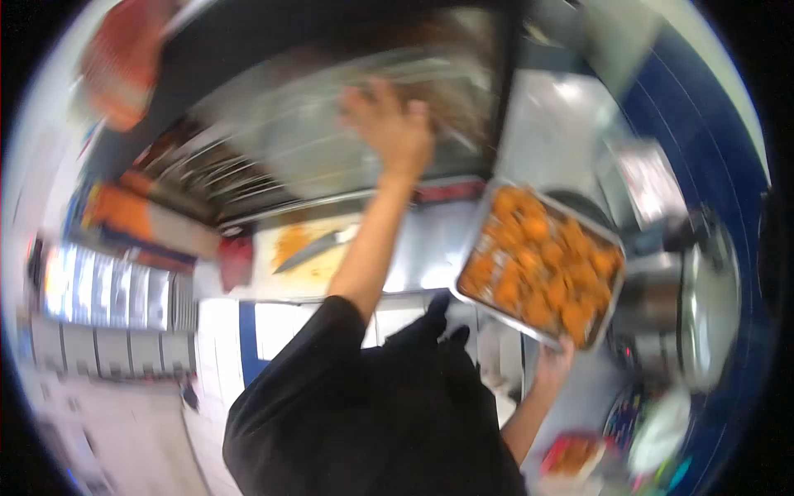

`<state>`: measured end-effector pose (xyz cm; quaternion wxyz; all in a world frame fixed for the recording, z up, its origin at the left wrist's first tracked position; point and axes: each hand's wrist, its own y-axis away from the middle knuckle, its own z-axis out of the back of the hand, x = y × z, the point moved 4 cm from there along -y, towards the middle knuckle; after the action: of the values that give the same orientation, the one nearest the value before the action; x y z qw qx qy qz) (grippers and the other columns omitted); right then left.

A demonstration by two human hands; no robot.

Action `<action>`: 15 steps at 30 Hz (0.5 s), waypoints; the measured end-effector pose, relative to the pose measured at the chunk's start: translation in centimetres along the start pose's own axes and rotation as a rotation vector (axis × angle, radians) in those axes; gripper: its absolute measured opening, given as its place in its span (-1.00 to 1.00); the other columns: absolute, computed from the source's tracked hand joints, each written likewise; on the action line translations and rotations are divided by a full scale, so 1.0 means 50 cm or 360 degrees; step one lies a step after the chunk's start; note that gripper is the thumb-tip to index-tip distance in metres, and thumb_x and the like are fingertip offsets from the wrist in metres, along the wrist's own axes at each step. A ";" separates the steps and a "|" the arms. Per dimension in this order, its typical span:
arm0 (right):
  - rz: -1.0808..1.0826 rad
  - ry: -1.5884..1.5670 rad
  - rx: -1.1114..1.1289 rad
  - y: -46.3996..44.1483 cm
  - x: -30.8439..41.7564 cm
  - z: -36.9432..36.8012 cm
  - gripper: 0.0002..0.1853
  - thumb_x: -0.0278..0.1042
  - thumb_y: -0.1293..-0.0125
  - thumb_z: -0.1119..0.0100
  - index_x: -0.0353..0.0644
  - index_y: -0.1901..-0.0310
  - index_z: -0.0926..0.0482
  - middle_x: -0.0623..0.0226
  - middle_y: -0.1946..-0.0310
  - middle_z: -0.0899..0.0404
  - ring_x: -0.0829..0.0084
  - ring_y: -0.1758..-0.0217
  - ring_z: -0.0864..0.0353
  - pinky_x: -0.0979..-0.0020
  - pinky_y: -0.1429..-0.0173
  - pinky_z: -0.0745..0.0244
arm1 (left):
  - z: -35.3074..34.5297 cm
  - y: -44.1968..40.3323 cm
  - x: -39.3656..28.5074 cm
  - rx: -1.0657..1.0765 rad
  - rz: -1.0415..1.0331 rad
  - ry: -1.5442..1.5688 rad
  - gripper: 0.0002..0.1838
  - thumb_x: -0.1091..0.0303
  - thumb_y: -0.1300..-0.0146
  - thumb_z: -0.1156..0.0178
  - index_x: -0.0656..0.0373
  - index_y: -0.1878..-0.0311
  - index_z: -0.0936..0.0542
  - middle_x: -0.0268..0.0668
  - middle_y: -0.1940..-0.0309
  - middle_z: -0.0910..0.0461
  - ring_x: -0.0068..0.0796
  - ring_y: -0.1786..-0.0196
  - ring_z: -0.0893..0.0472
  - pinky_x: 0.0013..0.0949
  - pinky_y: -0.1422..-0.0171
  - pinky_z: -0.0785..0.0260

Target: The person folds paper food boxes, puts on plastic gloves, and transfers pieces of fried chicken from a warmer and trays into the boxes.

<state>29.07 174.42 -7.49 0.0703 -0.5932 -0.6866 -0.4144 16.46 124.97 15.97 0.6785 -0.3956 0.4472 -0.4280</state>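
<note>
My left hand (392, 132) is stretched forward with its fingers spread, in front of the glass front (306, 124) of a dark-framed display case. Motion blurs it, and I cannot tell whether it touches the glass. At the right, my right hand (557, 364) grips the near edge of a metal tray (504, 312), with its fingers partly hidden beneath. The tray is full of orange-brown, fried-looking pieces (542, 260). Below my left forearm, a knife (310, 250) lies on a pale cutting board (327, 269) beside orange crumbs (291, 241).
Wire racks (219, 169) show inside the case. A steel counter (426, 248) runs below it. Right of the tray stands a large metal pot (703, 314). A red container (237, 256) is left of the board; a red tray of food (572, 455) sits at lower right.
</note>
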 end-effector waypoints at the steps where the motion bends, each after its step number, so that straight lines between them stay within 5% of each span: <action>1: 0.0059 0.0047 -0.0125 0.019 -0.006 -0.021 -0.68 -0.34 -0.19 -0.21 -0.18 0.01 -0.56 0.27 0.01 -0.65 0.25 -0.13 -0.62 0.21 -0.13 -0.64 | -0.007 -0.005 0.031 -0.0007 -0.0014 -0.0082 -0.17 -0.16 -0.49 0.07 -0.04 -0.67 0.08 0.14 -0.65 0.30 0.20 -0.67 0.31 0.43 -0.58 0.54; 6: 0.0055 0.0095 -0.0251 0.048 -0.040 -0.025 -0.58 -0.38 -0.16 -0.17 -0.20 -0.10 -0.54 0.20 0.00 -0.66 0.19 0.02 -0.72 0.22 0.06 -0.73 | 0.025 -0.050 0.132 -0.0284 -0.0158 -0.0287 -0.24 -0.13 -0.50 0.08 -0.06 -0.65 -0.04 0.12 -0.65 0.22 0.22 -0.67 0.24 0.40 -0.59 0.53; 15: 0.0159 0.0065 0.0024 0.058 -0.049 -0.020 -0.55 -0.41 -0.13 -0.18 -0.28 -0.11 -0.51 0.09 -0.06 -0.64 0.15 -0.04 -0.72 0.19 -0.06 -0.77 | 0.203 -0.087 0.444 -0.0301 -0.0164 -0.0497 -0.24 -0.11 -0.52 0.19 0.01 -0.66 0.02 0.11 -0.65 0.21 0.22 -0.67 0.21 0.34 -0.62 0.44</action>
<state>31.91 171.80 -6.88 0.1095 -0.6176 -0.6577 -0.4171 30.26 104.38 16.93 0.6766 -0.5417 0.3538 -0.3515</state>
